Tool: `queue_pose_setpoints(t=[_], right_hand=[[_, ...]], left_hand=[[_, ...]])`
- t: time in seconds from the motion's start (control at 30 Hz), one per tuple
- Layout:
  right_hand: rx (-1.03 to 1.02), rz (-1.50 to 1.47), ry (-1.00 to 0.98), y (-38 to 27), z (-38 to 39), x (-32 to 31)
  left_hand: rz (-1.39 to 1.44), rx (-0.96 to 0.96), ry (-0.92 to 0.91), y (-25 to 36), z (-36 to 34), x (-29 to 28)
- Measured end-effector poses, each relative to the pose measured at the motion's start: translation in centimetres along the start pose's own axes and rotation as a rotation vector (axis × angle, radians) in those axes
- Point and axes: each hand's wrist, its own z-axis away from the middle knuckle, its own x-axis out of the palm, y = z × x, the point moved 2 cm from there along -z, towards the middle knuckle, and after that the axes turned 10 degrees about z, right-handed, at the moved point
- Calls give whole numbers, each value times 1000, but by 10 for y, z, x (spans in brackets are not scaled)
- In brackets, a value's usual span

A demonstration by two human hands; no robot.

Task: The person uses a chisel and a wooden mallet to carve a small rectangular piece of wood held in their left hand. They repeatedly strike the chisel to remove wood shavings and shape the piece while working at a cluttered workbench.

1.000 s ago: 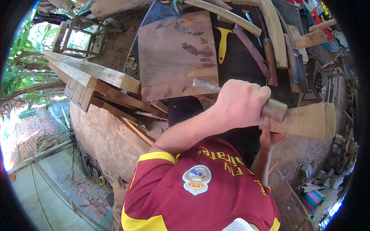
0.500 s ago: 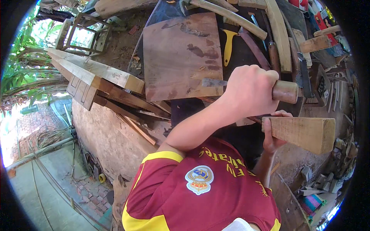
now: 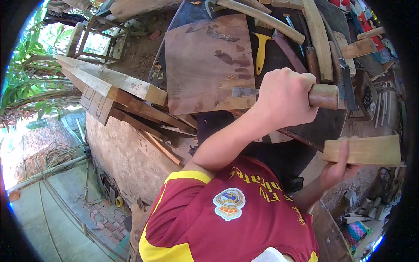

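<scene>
My left hand [image 3: 288,98] is closed round a chisel with a wooden handle [image 3: 324,96]. Its flat metal blade [image 3: 245,92] points left, over the near right corner of a brown wooden board [image 3: 205,56]. At the far right, my right hand [image 3: 338,171] grips a pale wooden block [image 3: 371,149] from below, one finger lying up its near face. The block is held off to the side, apart from the chisel. A dark rod [image 3: 301,139] runs from under my left forearm toward the block; whether they touch I cannot tell.
Beyond my left hand lie a yellow-handled brush [image 3: 261,52], a hammer with a long wooden handle [image 3: 262,18] and a long timber [image 3: 318,41]. A handsaw [image 3: 347,87] rests at the right. Pointed timbers [image 3: 118,85] jut out at the left, near a wooden stool frame [image 3: 100,41].
My right hand has swung the wooden block to the right, away from my body. My left hand and the chisel have barely moved; the whole view has shifted slightly.
</scene>
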Motion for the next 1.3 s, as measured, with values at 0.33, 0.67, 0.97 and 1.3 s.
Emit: queue_pose_setpoints(t=[0.33, 0.67, 0.97, 1.3], right_hand=[[-387, 733, -358, -5, -21, -9], [-492, 629, -363, 15, -13, -13], [103, -117, 168, -6, -40, -24], [102, 36, 134, -2, -17, -28]], left_hand=[[-93, -30, -48, -1, 4, 5], [-155, -57, -78, -8, 2, 6], [-121, -52, -34, 0, 1, 6], [-84, -30, -33, 9, -2, 5]])
